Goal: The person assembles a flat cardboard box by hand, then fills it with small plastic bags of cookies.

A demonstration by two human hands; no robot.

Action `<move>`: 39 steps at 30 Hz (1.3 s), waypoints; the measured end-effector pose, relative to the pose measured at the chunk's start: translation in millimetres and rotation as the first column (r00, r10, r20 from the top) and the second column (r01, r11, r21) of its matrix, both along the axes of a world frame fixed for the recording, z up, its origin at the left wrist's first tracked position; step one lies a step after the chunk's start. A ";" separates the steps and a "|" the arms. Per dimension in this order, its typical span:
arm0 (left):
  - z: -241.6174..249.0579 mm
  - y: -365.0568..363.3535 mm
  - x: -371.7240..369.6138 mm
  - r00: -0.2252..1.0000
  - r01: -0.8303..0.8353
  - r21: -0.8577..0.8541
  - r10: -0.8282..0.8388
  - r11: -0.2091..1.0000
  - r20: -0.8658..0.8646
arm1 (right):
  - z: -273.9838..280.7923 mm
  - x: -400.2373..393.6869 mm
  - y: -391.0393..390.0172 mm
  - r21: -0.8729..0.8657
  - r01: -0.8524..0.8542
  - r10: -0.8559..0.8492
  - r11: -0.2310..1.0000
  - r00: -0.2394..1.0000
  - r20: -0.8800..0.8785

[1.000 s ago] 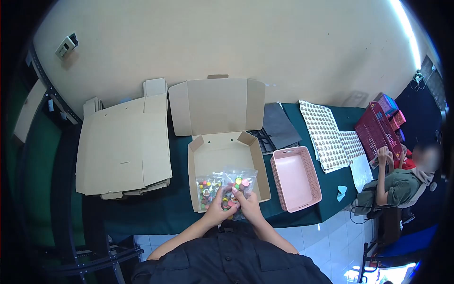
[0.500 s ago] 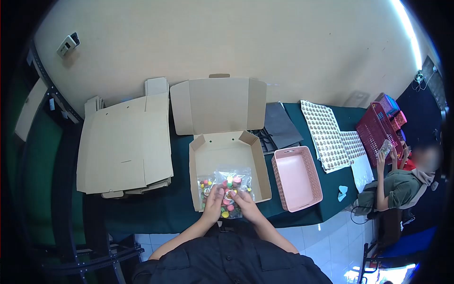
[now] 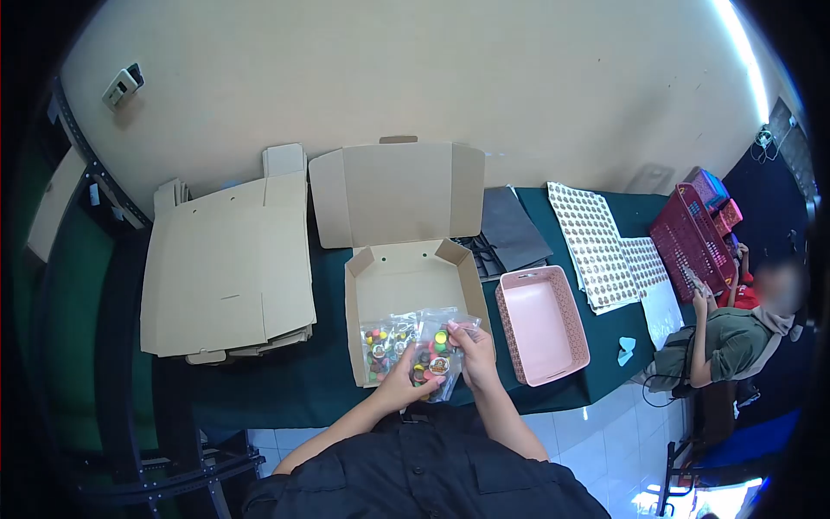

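A clear plastic bag of colourful round candies (image 3: pixel 440 348) with a round sticker is held tilted over the front of an open cardboard box (image 3: pixel 398 278). My left hand (image 3: pixel 404 383) is closed on the bag's lower left part, its thumb near the sticker. My right hand (image 3: pixel 476 356) pinches the upper right edge of the same bag. Beneath and left of it, more clear bags of candies (image 3: pixel 377 349) lie inside the box; the held bag and my left hand partly hide them.
Flattened cardboard boxes (image 3: pixel 229 268) are stacked at left. To the right stand a pink basket (image 3: pixel 542 333), dark paper bags (image 3: pixel 512 229), sticker sheets (image 3: pixel 592 242) and a maroon basket (image 3: pixel 687 242). A person (image 3: pixel 726 342) at far right handles a small packet.
The candy bag has been lifted and turned so its sticker shows. My right hand has moved up and right to its upper edge. The person at right has lowered their packet.
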State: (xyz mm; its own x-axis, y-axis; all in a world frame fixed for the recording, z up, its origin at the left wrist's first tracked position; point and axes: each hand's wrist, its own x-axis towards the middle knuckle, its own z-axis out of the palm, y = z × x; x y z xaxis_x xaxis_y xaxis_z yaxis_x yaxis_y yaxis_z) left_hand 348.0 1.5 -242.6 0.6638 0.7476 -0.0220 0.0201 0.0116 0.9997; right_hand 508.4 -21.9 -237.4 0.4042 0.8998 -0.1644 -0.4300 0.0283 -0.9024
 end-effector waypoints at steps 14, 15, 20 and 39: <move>-12.0 47.1 -31.9 0.977 -0.014 -0.114 0.037 0.993 0.209 | 24.3 -6.6 -10.5 -0.076 -0.549 0.447 0.833 0.584 0.678; -11.3 50.0 -36.9 0.985 0.009 -0.166 0.019 0.986 0.170 | 26.2 -6.5 -11.4 -0.091 -0.591 0.476 0.801 0.539 0.695; 3.2 55.2 -43.7 1.000 0.016 -0.201 -0.010 0.979 0.028 | 28.0 -7.3 -9.1 -0.117 -0.570 0.471 0.813 0.527 0.707; 12.6 4.8 -14.4 0.952 -0.199 -0.161 0.230 0.967 0.202 | 33.2 -35.7 -7.2 0.024 -0.011 -0.002 1.000 0.864 0.503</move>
